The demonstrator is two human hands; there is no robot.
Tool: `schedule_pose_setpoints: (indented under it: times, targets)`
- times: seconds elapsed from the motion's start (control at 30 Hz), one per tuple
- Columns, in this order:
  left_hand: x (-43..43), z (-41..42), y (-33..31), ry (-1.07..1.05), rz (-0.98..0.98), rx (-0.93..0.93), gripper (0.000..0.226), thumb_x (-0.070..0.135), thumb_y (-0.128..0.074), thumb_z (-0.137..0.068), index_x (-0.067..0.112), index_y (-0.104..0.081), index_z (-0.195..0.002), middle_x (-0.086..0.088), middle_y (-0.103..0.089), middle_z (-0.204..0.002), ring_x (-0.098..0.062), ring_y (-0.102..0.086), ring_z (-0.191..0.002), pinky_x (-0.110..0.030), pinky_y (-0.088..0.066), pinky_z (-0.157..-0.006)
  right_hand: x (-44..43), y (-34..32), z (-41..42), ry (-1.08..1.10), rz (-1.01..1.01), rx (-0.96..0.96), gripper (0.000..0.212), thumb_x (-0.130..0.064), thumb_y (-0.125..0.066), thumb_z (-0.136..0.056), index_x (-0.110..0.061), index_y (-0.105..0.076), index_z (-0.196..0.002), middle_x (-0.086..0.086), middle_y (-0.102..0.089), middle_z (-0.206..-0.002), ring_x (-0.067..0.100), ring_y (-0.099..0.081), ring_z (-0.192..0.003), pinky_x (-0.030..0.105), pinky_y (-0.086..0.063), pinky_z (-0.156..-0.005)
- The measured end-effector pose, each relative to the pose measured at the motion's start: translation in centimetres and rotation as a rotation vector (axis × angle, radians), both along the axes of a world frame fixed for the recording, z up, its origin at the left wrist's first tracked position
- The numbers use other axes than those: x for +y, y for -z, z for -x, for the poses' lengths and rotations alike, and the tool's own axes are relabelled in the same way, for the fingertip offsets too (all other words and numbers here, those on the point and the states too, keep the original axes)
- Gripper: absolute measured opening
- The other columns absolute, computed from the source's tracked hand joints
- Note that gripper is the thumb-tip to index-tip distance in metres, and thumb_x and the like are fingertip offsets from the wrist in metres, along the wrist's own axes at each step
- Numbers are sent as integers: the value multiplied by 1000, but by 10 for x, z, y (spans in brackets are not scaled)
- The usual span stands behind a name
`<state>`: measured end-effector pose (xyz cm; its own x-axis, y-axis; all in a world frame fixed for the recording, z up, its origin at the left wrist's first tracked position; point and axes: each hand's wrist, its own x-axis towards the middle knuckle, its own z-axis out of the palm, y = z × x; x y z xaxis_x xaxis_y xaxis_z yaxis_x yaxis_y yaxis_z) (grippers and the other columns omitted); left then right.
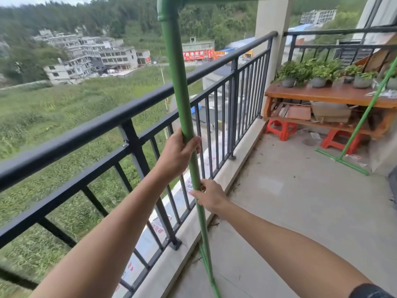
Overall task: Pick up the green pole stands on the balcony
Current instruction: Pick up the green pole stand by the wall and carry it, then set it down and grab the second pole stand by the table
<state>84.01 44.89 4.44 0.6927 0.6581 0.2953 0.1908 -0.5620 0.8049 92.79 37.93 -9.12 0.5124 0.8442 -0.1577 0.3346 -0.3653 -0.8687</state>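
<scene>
A green pole stand's near upright (178, 72) rises beside the black railing, joined at the top by an elbow to a horizontal green bar. My left hand (178, 153) is wrapped around this upright at mid height. Lower down, my right hand (209, 195) holds the same upright with fingers curled round it. Its green foot (209, 274) reaches the floor near the railing's base. The stand's far upright (365, 117) leans at the right, ending in a T-shaped foot (341, 161) on the concrete floor.
A black metal railing (133, 108) runs along the left edge of the balcony. A wooden bench (322, 95) with potted plants (318, 72) rests on red plastic stools (281, 129) at the far end. A white pillar (271, 29) stands behind it.
</scene>
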Motion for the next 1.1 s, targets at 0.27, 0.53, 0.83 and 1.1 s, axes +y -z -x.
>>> schedule_pose_setpoints:
  times: [0.27,0.53,0.83,1.1]
  targets:
    - [33,2,13,96,-59,-29,25,33,-46,-94,8,-48,-100,-13,-67,-84,-22,-66,-77,-41,-57,-74,18,11,3,20,-35,-8,13,-45,-60,-84,-34,-54,-78,-6,-62,-73,17,-58,-66,45,-56,-77]
    - [-4,0,35,-26,24,-125,15,30,-43,-96,16,-44,-101,-13,-61,-84,-30,-63,-78,-46,-57,-74,-34,32,-22,16,48,59,25,-37,-58,-84,-19,-70,-95,1,-71,-88,23,-68,-82,42,-55,-80]
    - [-125,23,157,-119,299,365,24,23,-55,-91,11,-59,-112,-10,-67,-111,-21,-67,-88,-33,-52,-73,-267,88,-97,198,159,207,8,-22,-64,-90,-16,-69,-89,2,-69,-84,11,-67,-69,22,-47,-60]
    - [-253,-9,213,75,713,558,11,7,-55,-92,5,-65,-96,-22,-73,-86,-26,-69,-70,-36,-51,-64,-467,124,-132,589,191,395,6,-14,-64,-90,-12,-70,-90,4,-70,-81,16,-63,-68,30,-43,-60]
